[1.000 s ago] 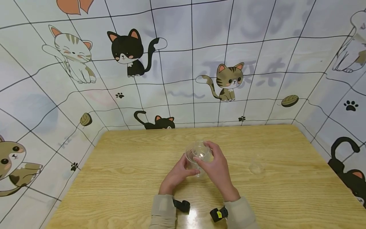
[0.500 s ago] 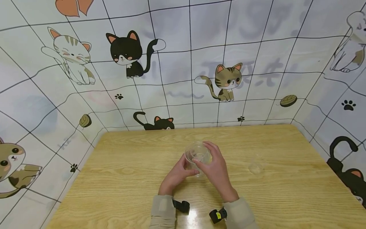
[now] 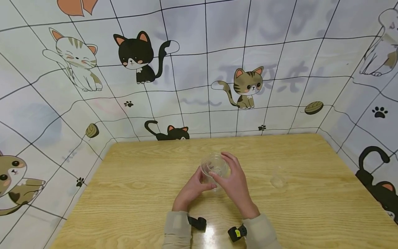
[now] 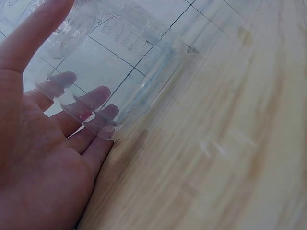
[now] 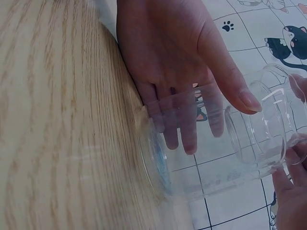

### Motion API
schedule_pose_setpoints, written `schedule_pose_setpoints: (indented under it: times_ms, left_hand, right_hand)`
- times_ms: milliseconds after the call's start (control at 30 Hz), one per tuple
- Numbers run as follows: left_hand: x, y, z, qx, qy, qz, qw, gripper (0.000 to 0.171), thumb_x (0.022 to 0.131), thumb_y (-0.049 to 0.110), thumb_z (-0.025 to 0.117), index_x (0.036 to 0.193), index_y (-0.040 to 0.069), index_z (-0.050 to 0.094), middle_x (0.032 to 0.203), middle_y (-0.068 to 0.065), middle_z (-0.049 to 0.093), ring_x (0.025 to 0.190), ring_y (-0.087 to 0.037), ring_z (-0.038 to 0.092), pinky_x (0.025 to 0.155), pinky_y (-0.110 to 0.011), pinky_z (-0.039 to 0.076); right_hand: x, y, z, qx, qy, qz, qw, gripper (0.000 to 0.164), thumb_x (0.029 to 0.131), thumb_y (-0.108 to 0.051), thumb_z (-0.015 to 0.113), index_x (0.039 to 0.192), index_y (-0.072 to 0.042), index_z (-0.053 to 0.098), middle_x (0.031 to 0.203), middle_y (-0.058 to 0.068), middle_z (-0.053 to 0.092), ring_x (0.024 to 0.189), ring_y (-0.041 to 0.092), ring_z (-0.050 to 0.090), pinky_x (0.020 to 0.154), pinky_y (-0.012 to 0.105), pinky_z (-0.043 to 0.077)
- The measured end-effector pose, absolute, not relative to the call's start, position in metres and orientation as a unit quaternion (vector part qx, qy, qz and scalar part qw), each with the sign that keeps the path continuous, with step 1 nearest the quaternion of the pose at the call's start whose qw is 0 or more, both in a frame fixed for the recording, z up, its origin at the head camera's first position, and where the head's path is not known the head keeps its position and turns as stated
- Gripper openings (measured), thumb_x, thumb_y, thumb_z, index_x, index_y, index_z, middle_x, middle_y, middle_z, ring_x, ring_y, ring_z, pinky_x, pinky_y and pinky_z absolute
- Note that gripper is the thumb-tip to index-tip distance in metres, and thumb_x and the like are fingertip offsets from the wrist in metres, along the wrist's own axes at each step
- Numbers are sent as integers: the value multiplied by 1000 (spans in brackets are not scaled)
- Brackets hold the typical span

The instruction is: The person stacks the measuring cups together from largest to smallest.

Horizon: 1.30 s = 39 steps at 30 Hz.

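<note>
Beneath left hand (image 3: 190, 191) and right hand (image 3: 235, 183): pale wood-grain tabletop (image 3: 136, 193). Beyond both: white back wall (image 3: 189, 76) with black grid lines (image 3: 207, 69), cartoon cats (image 3: 135, 53), paw prints (image 3: 128, 103), yarn balls (image 3: 314, 108). Left of hands: side wall (image 3: 21, 103), matching print; right of hands, opposite wall (image 3: 373, 100), likewise. On near side of hands: bright light reflection (image 3: 209, 238) on wood.

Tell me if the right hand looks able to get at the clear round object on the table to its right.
Probably not just yet: the right hand is gripping clear glassware. Once freed, likely yes; nothing visible stands between it and the clear round object.
</note>
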<state>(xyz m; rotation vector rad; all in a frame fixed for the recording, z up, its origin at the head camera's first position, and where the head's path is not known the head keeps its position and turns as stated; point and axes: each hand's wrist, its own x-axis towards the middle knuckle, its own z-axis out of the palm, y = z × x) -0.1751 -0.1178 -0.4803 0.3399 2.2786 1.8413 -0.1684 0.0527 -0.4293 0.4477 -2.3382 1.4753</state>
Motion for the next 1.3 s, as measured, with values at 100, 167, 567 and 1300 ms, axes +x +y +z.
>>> schedule_pose_setpoints:
  times_ms: [100,167,567,1300]
  left_hand:
    - [-175,-118,-480,115,768,623,96,85,73,28,74,137,42,19,142,15,24,131,-12,19,105,-42,16]
    - [-175,-118,-480,112,769,621,96,85,73,29,74,137,43,19,141,15,24,130,-12,20,105,-42,17]
    - [-175,-118,-481,109,774,617,91,85,72,32,74,135,46,20,139,21,26,129,-7,21,105,-41,17]
    - [-175,-118,-483,111,771,620,92,81,74,26,73,135,45,23,137,20,30,128,-6,22,105,-38,18]
  right_hand:
    - [-168,53,-429,154,-826,517,164,68,70,-50,68,126,-15,49,133,-16,36,121,13,37,91,47,38]
    - [-168,53,-429,154,-826,518,162,68,71,-50,68,125,-14,49,134,-15,36,122,14,36,91,47,38]
    - [-167,52,-428,142,-821,533,145,65,71,-50,68,124,-16,50,135,-16,34,124,13,33,93,48,36]
    - [-165,51,-431,125,-813,558,108,66,72,-52,66,126,-17,48,136,-17,34,126,14,31,95,50,32]
